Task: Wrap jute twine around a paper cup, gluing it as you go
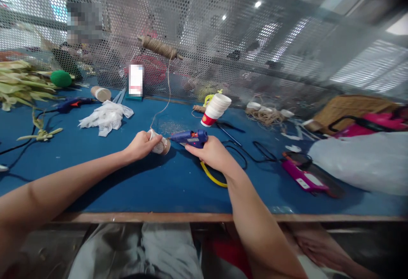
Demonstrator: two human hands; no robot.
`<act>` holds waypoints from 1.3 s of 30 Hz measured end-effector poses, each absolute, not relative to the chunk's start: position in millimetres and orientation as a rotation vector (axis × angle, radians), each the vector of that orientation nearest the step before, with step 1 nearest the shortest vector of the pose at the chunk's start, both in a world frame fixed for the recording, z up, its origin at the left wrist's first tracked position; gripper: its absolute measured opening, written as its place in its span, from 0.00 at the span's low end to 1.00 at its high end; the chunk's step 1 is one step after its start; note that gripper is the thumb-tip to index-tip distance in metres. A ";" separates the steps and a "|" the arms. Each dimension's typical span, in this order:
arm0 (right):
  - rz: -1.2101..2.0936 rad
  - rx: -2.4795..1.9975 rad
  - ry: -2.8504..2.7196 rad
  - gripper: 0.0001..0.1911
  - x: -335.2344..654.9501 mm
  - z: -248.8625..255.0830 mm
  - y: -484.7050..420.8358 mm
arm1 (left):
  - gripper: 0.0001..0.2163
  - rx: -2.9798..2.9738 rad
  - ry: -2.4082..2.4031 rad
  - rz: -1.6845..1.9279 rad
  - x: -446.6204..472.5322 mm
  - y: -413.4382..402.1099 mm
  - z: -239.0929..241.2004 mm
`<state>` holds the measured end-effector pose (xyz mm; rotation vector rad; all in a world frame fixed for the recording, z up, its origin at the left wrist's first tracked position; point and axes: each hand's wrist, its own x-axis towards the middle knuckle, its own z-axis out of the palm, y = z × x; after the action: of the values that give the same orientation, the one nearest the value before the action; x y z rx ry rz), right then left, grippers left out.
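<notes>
My left hand [140, 146] is closed around a small paper cup [163, 146] partly wrapped in brown twine, tilted on its side just above the blue table. In my right hand [212, 153] is a blue hot glue gun [189, 138], its nozzle pointing left at the cup's side. Whether the nozzle touches the cup I cannot tell. A strand of twine runs from the cup up to a twine spool [158, 47] on a rod at the mesh screen. Behind the glue gun stands a leaning stack of white paper cups [216, 109], the lowest one red.
Crumpled white plastic [106, 116], a second glue gun [74, 103], a wrapped cup [101, 94] and a phone [136, 81] lie to the left. On the right are black cables [263, 151], a magenta case [302, 177] and a white bag [360, 160]. A perforated screen [204, 28] borders the back.
</notes>
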<state>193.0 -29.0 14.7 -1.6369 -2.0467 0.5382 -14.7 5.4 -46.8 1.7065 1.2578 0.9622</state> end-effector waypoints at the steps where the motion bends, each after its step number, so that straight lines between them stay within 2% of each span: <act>1: 0.545 -1.635 -2.047 0.11 193.0 15.0 -29.5 | 0.19 1.701 1.261 0.961 -14.7 6.1 -47.5; 8: 0.583 -1.650 -2.042 0.12 193.7 20.5 -35.3 | 0.21 1.626 1.281 0.964 -13.5 10.8 -48.6; 25: 0.648 -1.590 -2.069 0.12 192.7 19.9 -39.1 | 0.17 1.445 1.235 1.015 -11.4 9.9 -45.5; 39: 0.536 -1.626 -2.022 0.10 192.2 19.1 -33.0 | 0.20 1.625 1.251 1.007 -14.0 5.1 -46.5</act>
<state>192.2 -33.0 19.1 -1.6256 -2.0225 0.5358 -14.0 5.1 -46.5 1.6246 1.2505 1.0071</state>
